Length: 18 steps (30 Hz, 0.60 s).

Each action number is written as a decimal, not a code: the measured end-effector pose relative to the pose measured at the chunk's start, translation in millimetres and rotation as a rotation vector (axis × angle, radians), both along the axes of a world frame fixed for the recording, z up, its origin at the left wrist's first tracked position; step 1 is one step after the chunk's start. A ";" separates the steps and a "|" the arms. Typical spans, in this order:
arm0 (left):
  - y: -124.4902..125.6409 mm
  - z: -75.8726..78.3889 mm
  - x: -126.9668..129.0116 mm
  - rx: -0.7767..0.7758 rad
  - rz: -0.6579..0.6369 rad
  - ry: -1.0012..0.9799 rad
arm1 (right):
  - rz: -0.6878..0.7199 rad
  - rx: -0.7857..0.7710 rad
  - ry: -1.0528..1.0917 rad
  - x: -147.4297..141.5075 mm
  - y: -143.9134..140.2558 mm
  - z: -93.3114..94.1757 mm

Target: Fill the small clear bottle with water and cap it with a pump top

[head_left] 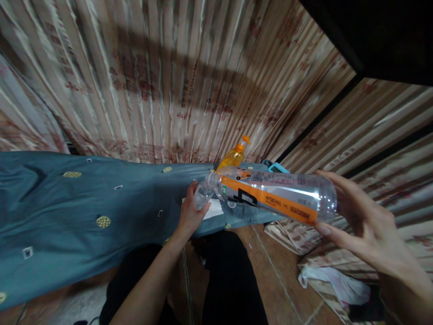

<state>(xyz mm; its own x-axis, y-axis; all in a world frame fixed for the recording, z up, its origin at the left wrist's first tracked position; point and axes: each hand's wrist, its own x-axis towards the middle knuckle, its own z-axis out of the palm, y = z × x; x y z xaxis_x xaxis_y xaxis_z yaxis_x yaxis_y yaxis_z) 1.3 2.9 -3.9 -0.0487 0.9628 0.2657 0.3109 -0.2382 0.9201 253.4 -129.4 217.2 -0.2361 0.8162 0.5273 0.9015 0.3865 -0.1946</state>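
My right hand [358, 221] grips the base end of a clear plastic bottle [277, 195] with an orange and silver label. The bottle is tipped almost level, its open neck pointing left and slightly down. My left hand [190, 212] holds a small clear cup [203, 195] right under that neck, over the edge of a blue-grey patterned bedsheet [84, 212]. A white sheet of paper [214, 209] lies on the bed beneath the cup. Whether liquid is flowing I cannot make out.
An orange pump bottle [234, 155] stands behind the cup, with a teal object [278, 168] beside it. Striped patterned curtains [176, 81] hang all along the back. White cloth [338, 284] lies on the brown tiled floor [270, 280] at right. My dark-trousered legs [230, 280] are below.
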 end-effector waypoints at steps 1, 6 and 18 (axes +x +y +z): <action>-0.1 0.2 0.0 -0.001 0.000 0.005 | -0.001 -0.004 0.003 0.7 0.0 -0.4; -0.1 0.3 0.2 0.006 0.005 0.006 | 0.006 -0.023 0.034 4.7 -0.2 -2.4; 0.8 -1.3 0.0 0.028 0.010 -0.004 | -0.010 -0.012 0.025 6.0 1.4 -1.1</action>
<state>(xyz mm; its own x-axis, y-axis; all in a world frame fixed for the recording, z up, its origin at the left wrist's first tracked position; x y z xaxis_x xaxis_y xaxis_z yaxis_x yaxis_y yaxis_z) 1.3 3.7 -5.3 -0.0595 0.9545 0.2923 0.3098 -0.2607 0.9144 259.4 -127.9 216.1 -0.2147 0.8246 0.5233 0.9001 0.3751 -0.2217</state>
